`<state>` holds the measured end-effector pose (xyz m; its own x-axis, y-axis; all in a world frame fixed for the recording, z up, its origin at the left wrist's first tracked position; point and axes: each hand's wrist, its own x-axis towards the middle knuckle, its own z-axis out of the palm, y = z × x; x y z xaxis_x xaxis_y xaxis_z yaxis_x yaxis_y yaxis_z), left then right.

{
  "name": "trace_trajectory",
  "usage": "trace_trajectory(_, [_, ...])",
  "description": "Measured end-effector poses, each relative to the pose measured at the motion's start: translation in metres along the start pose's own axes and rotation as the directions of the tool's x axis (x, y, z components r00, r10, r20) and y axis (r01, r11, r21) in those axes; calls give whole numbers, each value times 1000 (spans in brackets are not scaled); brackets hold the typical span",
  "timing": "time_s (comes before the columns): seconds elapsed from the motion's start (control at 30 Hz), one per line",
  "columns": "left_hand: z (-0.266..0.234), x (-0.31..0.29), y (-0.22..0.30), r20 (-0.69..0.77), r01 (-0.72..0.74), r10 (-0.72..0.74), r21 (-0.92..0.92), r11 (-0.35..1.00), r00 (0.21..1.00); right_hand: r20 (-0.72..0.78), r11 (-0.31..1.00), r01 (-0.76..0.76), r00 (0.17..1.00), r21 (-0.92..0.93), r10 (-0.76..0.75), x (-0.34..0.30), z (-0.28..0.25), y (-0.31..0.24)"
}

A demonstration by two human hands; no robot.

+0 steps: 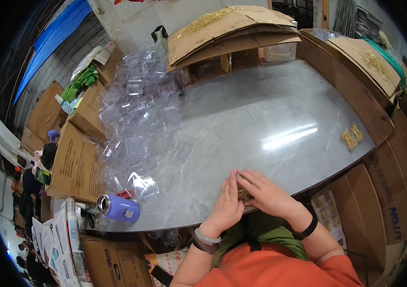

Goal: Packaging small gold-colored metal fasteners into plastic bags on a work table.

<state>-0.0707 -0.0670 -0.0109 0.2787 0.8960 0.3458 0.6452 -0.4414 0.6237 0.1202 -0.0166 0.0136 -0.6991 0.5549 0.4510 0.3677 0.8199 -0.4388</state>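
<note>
At the near edge of the grey table, my left hand and my right hand come together, fingertips almost meeting. Between the palms shows a bunch of thin gold strips, mostly covered by the hands. Both hands are closed around it from either side. Two tied bundles of similar gold strips lie side by side near the table's right edge.
Clear plastic boxes pile up along the table's left side. A purple bottle stands at the near left. Cardboard topped with gold strips spans the back. An open carton at the right holds bagged gold bundles.
</note>
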Motion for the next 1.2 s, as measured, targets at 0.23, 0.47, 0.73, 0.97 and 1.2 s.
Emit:
trace_trajectory(0.23, [-4, 2, -7, 47, -1, 9, -180, 984, 999, 109, 998, -63, 992, -8, 63, -8, 5, 4])
trace_trajectory(0.47, [-5, 0, -12, 48, 7, 0, -149, 989, 999, -17, 994, -48, 999, -98, 47, -3, 10, -5])
trace_trajectory(0.73, [-24, -25, 0, -35, 196, -198, -59, 979, 980, -8, 994, -10, 1000, -110, 9, -3, 21, 0])
trace_trajectory(0.97, [-22, -18, 4, -162, 256, -247, 39, 966, 955, -22, 998, -66, 998, 24, 67, -3, 11, -7])
trace_trajectory(1.2, [-19, -8, 20, -155, 301, -310, -80, 950, 938, 5, 998, -25, 1000, -53, 25, -6, 13, 4])
